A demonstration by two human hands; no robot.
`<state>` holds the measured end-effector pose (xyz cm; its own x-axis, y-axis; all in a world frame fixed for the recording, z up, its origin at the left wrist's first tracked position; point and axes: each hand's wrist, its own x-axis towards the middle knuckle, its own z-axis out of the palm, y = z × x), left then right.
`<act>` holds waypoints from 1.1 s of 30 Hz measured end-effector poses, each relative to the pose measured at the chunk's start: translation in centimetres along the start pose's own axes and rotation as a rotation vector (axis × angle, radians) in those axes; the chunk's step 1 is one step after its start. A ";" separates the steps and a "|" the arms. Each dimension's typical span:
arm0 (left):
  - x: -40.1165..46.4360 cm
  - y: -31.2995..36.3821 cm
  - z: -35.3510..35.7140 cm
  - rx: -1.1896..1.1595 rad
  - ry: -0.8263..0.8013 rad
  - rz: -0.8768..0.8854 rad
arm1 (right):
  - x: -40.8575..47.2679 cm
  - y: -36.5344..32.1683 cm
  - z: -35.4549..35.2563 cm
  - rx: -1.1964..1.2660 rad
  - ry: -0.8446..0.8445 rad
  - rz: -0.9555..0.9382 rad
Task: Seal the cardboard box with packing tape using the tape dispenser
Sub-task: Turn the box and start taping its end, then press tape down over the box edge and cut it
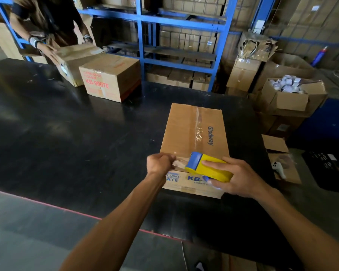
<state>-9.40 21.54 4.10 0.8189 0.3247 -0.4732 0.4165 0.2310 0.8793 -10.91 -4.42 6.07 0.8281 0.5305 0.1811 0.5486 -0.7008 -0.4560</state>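
A closed cardboard box (182,132) printed "Glodway" lies on the black table (67,133), with a wrinkled strip of clear tape along its top seam. My right hand (237,177) grips a yellow and blue tape dispenser (207,166) at the box's near top edge. My left hand (160,163) pinches the loose end of the tape (179,162) that stretches from the dispenser's blue front, just left of the seam.
Two more boxes (110,77) stand at the far left of the table, where another person (47,26) handles one. Blue shelving (180,22) with cartons fills the back. Open cartons (290,98) stand on the right. A white controller (278,168) lies beside the table.
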 end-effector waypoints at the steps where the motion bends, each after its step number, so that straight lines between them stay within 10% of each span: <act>1: 0.9 0.2 -1.2 -0.012 0.044 0.013 | -0.4 0.5 -0.7 -0.016 0.016 0.007; 15: 1.2 -4.9 -2.6 0.247 0.295 0.261 | -0.4 1.6 0.6 -0.448 -0.242 0.012; 33: 2.4 -5.8 -1.7 0.215 0.396 0.166 | 0.9 2.0 0.8 -0.569 -0.362 0.028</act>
<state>-10.47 22.54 -2.20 0.6851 0.6753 -0.2731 0.3996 -0.0349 0.9160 -9.11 -4.97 4.59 0.8066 0.5653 -0.1727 0.5845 -0.8062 0.0915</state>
